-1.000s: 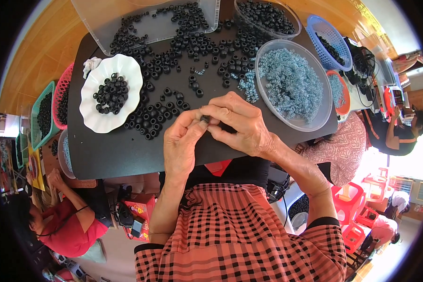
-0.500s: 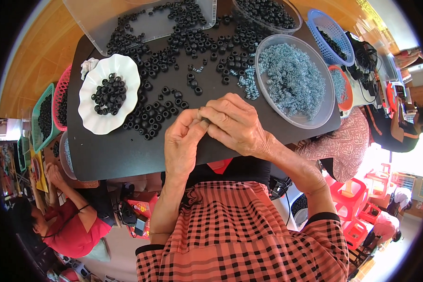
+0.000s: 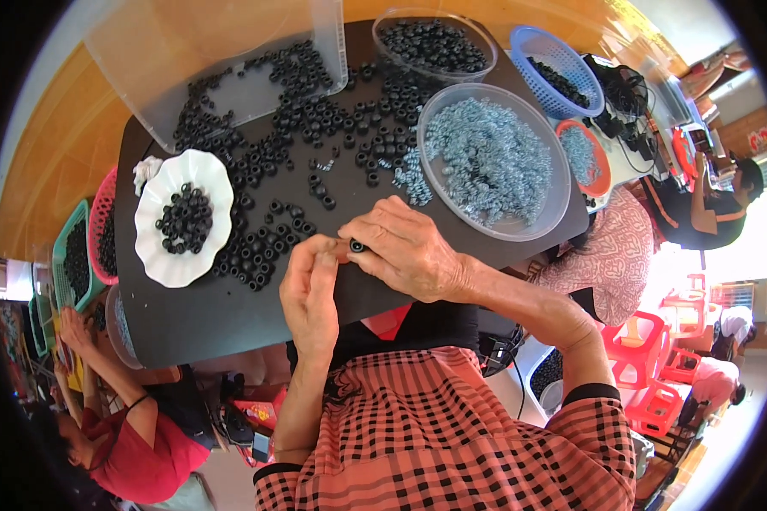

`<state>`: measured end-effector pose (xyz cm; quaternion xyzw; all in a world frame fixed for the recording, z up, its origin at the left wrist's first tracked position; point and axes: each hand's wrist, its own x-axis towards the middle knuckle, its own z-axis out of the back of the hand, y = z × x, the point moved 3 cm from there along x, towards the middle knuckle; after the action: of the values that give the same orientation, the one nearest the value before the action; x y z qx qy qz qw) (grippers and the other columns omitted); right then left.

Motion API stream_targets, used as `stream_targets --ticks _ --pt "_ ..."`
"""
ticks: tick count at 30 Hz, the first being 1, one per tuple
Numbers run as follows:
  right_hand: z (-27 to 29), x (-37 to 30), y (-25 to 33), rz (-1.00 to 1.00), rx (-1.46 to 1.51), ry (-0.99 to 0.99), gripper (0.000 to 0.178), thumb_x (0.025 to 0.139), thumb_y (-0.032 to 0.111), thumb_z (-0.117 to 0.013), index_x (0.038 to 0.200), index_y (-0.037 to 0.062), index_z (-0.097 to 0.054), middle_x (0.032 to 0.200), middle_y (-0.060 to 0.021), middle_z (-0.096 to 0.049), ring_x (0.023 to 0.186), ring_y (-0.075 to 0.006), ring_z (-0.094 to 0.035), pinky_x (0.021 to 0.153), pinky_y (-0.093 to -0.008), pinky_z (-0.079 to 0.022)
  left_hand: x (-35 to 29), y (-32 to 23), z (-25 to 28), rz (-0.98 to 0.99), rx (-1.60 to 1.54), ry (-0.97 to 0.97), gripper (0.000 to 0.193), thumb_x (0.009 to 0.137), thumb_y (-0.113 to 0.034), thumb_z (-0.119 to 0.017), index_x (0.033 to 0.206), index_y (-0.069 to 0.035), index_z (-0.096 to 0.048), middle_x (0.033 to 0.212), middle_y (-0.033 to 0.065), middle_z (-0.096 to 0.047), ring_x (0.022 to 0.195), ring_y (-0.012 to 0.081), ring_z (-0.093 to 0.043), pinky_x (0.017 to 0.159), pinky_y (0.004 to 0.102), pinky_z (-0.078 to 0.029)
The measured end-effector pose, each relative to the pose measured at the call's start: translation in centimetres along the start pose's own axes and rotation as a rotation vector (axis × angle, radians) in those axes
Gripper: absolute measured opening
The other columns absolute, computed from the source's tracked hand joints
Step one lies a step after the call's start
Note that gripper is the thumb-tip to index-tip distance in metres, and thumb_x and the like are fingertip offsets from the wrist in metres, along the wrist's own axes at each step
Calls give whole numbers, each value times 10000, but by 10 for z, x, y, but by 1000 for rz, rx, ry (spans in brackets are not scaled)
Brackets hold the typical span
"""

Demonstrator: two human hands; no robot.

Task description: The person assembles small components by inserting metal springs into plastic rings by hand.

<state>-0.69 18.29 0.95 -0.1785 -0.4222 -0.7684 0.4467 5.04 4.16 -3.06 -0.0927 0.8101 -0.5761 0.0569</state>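
My two hands meet fingertip to fingertip over the table's near edge. Between the thumb and fingers of my right hand (image 3: pixel 413 255) sits a small black bead-like ring part (image 3: pixel 358 245), its open end facing up. My left hand (image 3: pixel 310 285) is closed in a pinch against it; whatever lies between those fingertips is hidden. Many similar loose black parts (image 3: pixel 268 234) are spread just beyond my left hand. A round clear tub (image 3: pixel 559 196) of pale blue coil springs stands past my right hand, with some springs (image 3: pixel 412 180) spilled beside it.
On the left lies a white scalloped plate (image 3: pixel 149 249) bearing black parts. A clear bin (image 3: pixel 128 94) on its side and a clear bowl (image 3: pixel 477 72) hold more. A blue basket (image 3: pixel 528 43) stands far right. A co-worker in red (image 3: pixel 149 460) sits at left.
The view has shifted, so the table contents appear further left. My fingers have turned, and the black part now shows its open end in my right hand.
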Motion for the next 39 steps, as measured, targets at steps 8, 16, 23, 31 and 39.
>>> stream_targets --ticks 8,16,23,31,39 --pt "93 82 -114 -264 -338 -155 203 795 136 -690 971 38 -662 871 -113 -645 821 -278 -610 727 -383 -486 2 -4 2 -65 81 56 178 962 -123 -490 1021 11 -590 883 74 -681 896 109 -594 852 255 -431" --pt "52 97 -107 47 -326 -46 154 760 103 -676 902 42 -683 850 -125 -668 793 -306 -629 731 -395 -503 3 -4 3 -27 115 64 174 961 -127 -494 1020 2 -596 849 54 -678 812 65 -558 760 220 -419" --pt "-13 75 -72 70 -161 343 142 779 29 -626 908 70 -670 798 -68 -629 771 -264 -594 690 -397 -425 5 -4 -1 -31 101 118 172 963 -98 -479 1042 20 -575 872 89 -672 864 89 -576 803 229 -436" --pt "-31 77 -65 174 -442 567 248 755 72 -648 1002 95 -641 787 -26 -557 798 -210 -549 714 -358 -358 4 -9 1 11 111 121 168 962 -82 -468 1042 25 -569 883 100 -671 902 104 -578 859 250 -435" --pt "-4 57 -36 -316 239 273 235 717 28 -677 951 46 -662 848 -54 -658 721 -163 -633 705 -293 -503 7 1 4 16 9 100 196 970 -92 -469 1071 33 -580 893 98 -671 915 118 -592 866 255 -445"
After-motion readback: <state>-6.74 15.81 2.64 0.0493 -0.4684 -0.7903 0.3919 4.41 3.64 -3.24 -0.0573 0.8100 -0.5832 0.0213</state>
